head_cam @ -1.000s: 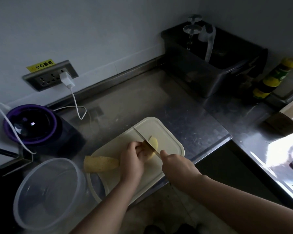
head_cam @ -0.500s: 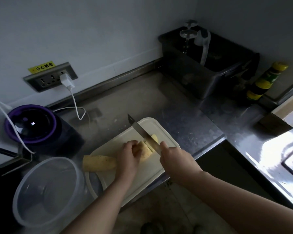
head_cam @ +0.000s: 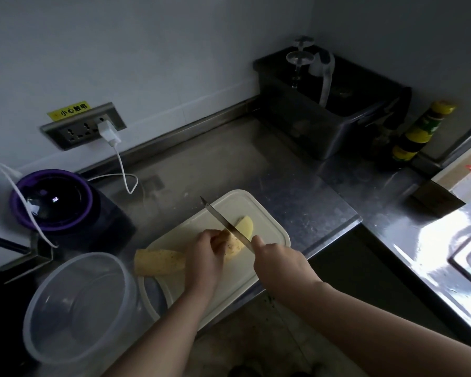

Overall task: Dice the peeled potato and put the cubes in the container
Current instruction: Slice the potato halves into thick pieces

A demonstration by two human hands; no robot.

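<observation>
Glossy steel counter [head_cam: 256, 170], seemingly plastic matt board [head_cam: 267, 227].

Board [head_cam: 267, 232] on counter [head_cam: 229, 164], at front edge. On board: potato piece [head_cam: 233, 247] under L hand [head_cam: 206, 253], knife [head_cam: 225, 225] in R hand [head_cam: 279, 263] across it, slice [head_cam: 245, 226] just R of blade, second piece [head_cam: 159, 262] at board's L edge. Container [head_cam: 79, 306] just L of board. Appliance [head_cam: 55, 200] behind container. Socket [head_cam: 82, 129] on wall behind. Tub [head_cam: 329, 104] in back R corner, bottle [head_cam: 422, 131] R of it.

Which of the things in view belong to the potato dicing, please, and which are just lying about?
In use: knife, potato piece under it, cut slice, second potato half, cutting board, clear container.
Lying about: purple appliance, plugged-in charger, dark bin, yellow-capped bottle.
</observation>
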